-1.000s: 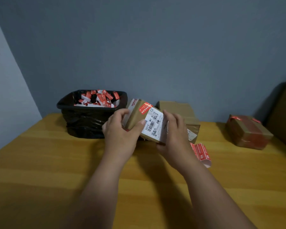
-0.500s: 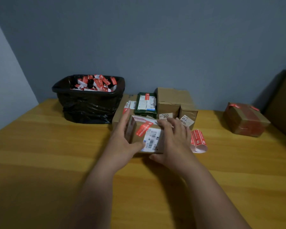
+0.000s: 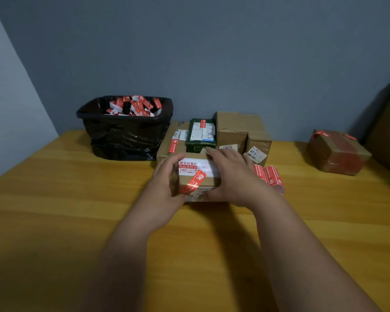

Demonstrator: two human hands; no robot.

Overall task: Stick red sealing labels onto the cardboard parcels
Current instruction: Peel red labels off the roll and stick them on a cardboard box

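The small cardboard parcel (image 3: 198, 179) sits on the wooden worktop (image 3: 54, 221) between both hands, and a red sealing label (image 3: 193, 182) already runs diagonally over its near top edge and down the front face. So the step in hand looks like finishing this parcel: seating the label and setting the box down among the others.

The left hand (image 3: 164, 179) cups the parcel's left end, its fingers (image 3: 175, 158) curled over the top left corner and the thumb against the near face, just beside the label's lower end. The right hand (image 3: 232, 174) lies over the right part of the top with its fingers fairly straight and together, reaching toward the far edge; whether it presses or merely rests I cannot tell.

Next, I judge, the label's lower tip wants a firm rub down, then the hands let go and the right one goes for the strip of red labels (image 3: 268, 177) lying just right of the parcel. Unlabelled boxes (image 3: 239, 129) stand just beyond, beside a green box (image 3: 202, 134) and the black-lined bin (image 3: 126, 129) of label scraps at far left.
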